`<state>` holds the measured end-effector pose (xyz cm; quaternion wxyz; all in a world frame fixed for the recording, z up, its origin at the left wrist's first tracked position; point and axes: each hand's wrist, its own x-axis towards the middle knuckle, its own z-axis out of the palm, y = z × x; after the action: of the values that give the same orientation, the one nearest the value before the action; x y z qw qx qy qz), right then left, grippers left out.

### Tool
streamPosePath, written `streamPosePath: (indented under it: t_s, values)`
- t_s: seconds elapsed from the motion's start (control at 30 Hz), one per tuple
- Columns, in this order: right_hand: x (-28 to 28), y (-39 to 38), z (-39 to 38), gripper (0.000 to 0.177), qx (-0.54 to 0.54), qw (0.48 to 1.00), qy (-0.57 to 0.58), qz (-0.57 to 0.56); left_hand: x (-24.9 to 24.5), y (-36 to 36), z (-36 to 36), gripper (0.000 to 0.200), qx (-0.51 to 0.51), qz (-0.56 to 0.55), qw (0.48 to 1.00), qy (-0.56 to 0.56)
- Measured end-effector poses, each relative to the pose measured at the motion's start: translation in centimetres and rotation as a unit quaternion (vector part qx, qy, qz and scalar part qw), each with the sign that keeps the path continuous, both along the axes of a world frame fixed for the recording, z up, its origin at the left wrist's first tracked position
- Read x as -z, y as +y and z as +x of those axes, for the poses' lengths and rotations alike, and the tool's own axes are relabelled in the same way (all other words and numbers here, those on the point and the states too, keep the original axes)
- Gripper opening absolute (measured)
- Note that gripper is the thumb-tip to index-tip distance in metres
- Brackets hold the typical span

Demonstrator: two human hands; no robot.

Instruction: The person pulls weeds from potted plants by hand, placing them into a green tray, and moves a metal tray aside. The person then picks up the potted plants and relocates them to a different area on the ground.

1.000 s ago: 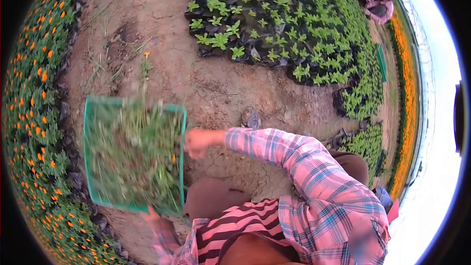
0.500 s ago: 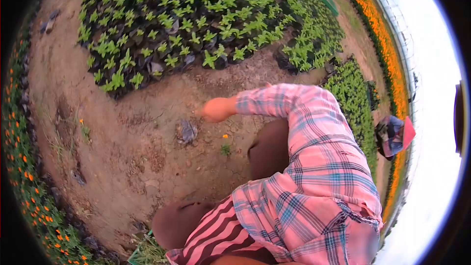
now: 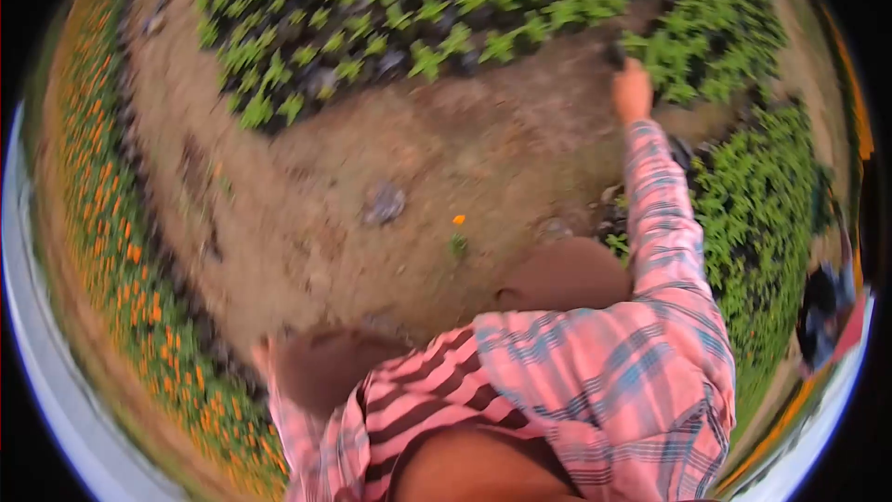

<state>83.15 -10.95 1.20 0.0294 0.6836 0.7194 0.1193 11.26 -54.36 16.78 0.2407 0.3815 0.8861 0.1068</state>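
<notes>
Where the right hand reaches, we see young plants with bright green, pointed leaves, packed close at the near corner of their patch, slightly blurred. A dark bag shows right at the fingertips, though we cannot tell whether it is touched or held. The fingers are too blurred for us to say if they are together, apart or closed on anything.

The right arm, in a pink plaid sleeve, stretches nearly straight forward from the shoulder, past the right knee. The left hand is low beside the left knee, mostly hidden and smeared; we cannot make out its fingers.

Left of the reaching hand, we have open bare soil between the knees and the larger patch of seedlings. On it are a crumpled bag and an orange flower with a green stem. Another patch of greenery borders the sleeve on the right. Farther out, we see a co-worker at the right edge and orange blooms along the left.
</notes>
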Motion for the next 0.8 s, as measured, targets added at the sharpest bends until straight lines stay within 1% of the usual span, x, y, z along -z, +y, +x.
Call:
streamPosePath:
  t_s: [0.03, 0.07, 0.1, 0.13, 0.2, 0.23, 0.27, 0.33, 0.37, 0.4, 0.43, 0.47, 0.53, 0.57, 0.6, 0.67, 0.7, 0.73, 0.8]
  values:
    - [-1.3, 0.3, -1.0, 0.021, 0.098, 0.967, 0.233, 0.041, -1.4, -1.7, -0.1, 0.039, -0.013, -0.017, 1.000, 0.022]
    - [-1.4, 0.4, -1.1, 0.020, 0.087, 0.969, 0.225, 0.058, -0.4, 3.7, 0.5, 0.036, -0.066, -0.019, 0.997, -0.020]
    - [-0.7, 0.7, -0.2, 0.018, 0.074, 0.971, 0.218, 0.059, 3.7, 5.9, -0.4, 0.038, 0.023, -0.077, 0.987, 0.137]
    - [-0.4, 1.3, 0.2, 0.016, 0.063, 0.974, 0.208, 0.067, 4.7, 9.6, 1.9, 0.040, 0.124, -0.004, 0.984, 0.131]
    - [-1.7, 1.2, -0.8, 0.016, 0.037, 0.974, 0.214, 0.058, 7.0, 15.4, 6.5, 0.048, 0.237, 0.046, 0.967, 0.078]
    - [-1.9, 0.7, -1.4, 0.016, 0.030, 0.968, 0.244, 0.037, 6.4, 18.0, 9.2, 0.056, 0.318, 0.073, 0.945, 0.002]
    - [-2.1, 0.1, -1.9, 0.018, 0.023, 0.962, 0.272, 0.017, 5.4, 20.1, 12.2, 0.067, 0.400, 0.048, 0.915, 0.003]
    - [-4.2, -2.1, -4.9, 0.018, -0.007, 0.940, 0.340, -0.035, 6.8, 21.1, 15.0, 0.076, 0.532, 0.048, 0.845, 0.003]
    - [-5.5, -3.4, -7.1, 0.017, 0.008, 0.922, 0.375, -0.094, 7.2, 20.9, 15.8, 0.076, 0.516, 0.055, 0.855, 0.004]
    - [-6.6, -4.5, -9.7, 0.016, 0.022, 0.900, 0.409, -0.150, 7.4, 21.0, 16.1, 0.078, 0.544, 0.032, 0.838, 0.016]
    - [-7.1, -5.5, -11.9, 0.014, -0.008, 0.893, 0.411, -0.184, 7.6, 21.1, 16.1, 0.080, 0.572, 0.006, 0.820, 0.026]
    - [-7.5, -6.3, -14.1, 0.014, -0.038, 0.885, 0.410, -0.217, 7.7, 21.3, 15.7, 0.080, 0.558, 0.015, 0.829, 0.031]
    - [-9.8, -7.4, -20.1, 0.014, -0.110, 0.850, 0.424, -0.292, 8.2, 21.5, 14.8, 0.078, 0.601, -0.018, 0.798, 0.045]
    - [-10.8, -7.4, -23.2, 0.013, -0.157, 0.848, 0.398, -0.313, 8.6, 21.5, 14.8, 0.071, 0.594, 0.020, 0.802, 0.063]
    - [-11.8, -7.5, -26.4, 0.014, -0.202, 0.842, 0.371, -0.335, 8.6, 21.4, 14.7, 0.071, 0.587, 0.024, 0.807, 0.065]
    - [-14.2, -7.5, -33.3, 0.015, -0.291, 0.821, 0.334, -0.361, 8.1, 21.0, 14.5, 0.061, 0.590, -0.036, 0.804, 0.066]
    - [-14.8, -7.3, -36.6, 0.014, -0.325, 0.803, 0.339, -0.367, 7.5, 20.1, 13.9, 0.050, 0.572, -0.007, 0.819, 0.049]
    - [-15.0, -7.0, -39.7, 0.014, -0.359, 0.784, 0.343, -0.373, 7.9, 18.7, 13.3, 0.050, 0.565, -0.001, 0.823, 0.051]
    - [-13.9, -6.6, -45.2, 0.014, -0.481, 0.755, 0.359, -0.263, 9.4, 15.6, 12.3, 0.045, 0.468, 0.067, 0.881, -0.021]
